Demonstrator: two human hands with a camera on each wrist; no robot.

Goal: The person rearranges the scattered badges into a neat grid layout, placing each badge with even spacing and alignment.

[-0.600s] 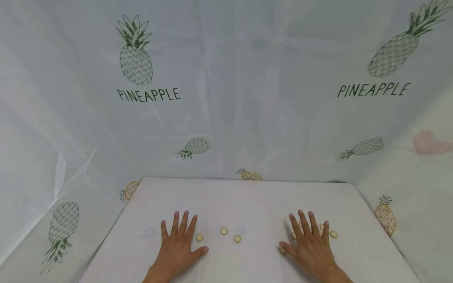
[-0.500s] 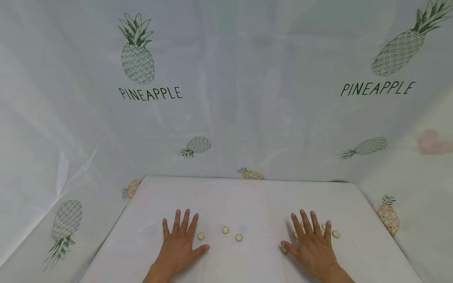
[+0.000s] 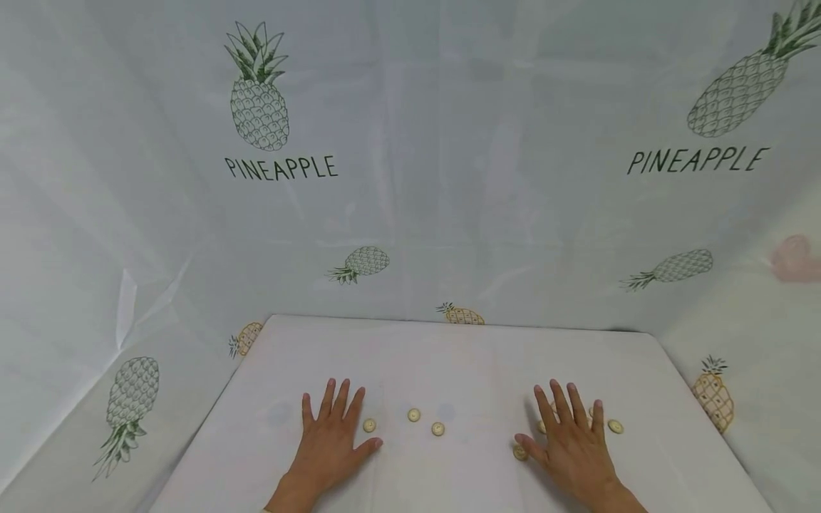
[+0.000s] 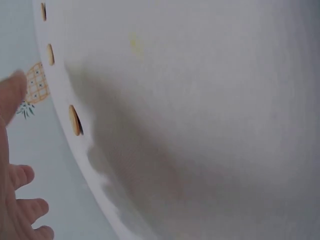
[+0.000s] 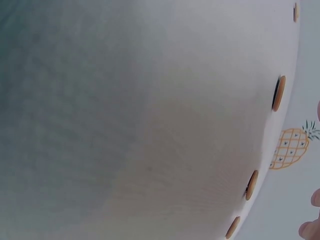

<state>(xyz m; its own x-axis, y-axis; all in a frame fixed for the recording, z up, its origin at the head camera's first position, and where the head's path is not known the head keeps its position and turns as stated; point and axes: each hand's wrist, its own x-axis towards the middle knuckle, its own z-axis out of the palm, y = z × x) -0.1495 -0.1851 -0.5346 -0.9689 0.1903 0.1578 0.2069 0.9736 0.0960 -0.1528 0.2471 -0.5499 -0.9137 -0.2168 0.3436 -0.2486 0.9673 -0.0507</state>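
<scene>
My left hand (image 3: 326, 449) is held palm down with its fingers spread, low over the white table (image 3: 462, 370). Just right of its fingers lies a small round wooden disc (image 3: 369, 425), and two more, a middle disc (image 3: 413, 415) and a right-hand disc (image 3: 437, 429), lie further right. My right hand (image 3: 574, 449), likewise spread and palm down, overlaps several discs that show between its fingers. A darker disc (image 3: 520, 452) lies at its thumb, partly covered, and another disc (image 3: 616, 426) sits right of its little finger. Neither hand grips anything. In the left wrist view, the fingers (image 4: 31, 210) stand above the tabletop.
White curtain-like sheeting (image 3: 442, 214) printed with pineapples surrounds the table at the back and sides. The table's far edge (image 3: 385, 320) runs straight across, close to the back sheet. A soft shadow (image 4: 120, 135) lies on the tabletop in the left wrist view.
The head view has shifted, so the table, sheet and hands all appear slightly further right. Both hands stay spread in nearly the same place among the discs.
</scene>
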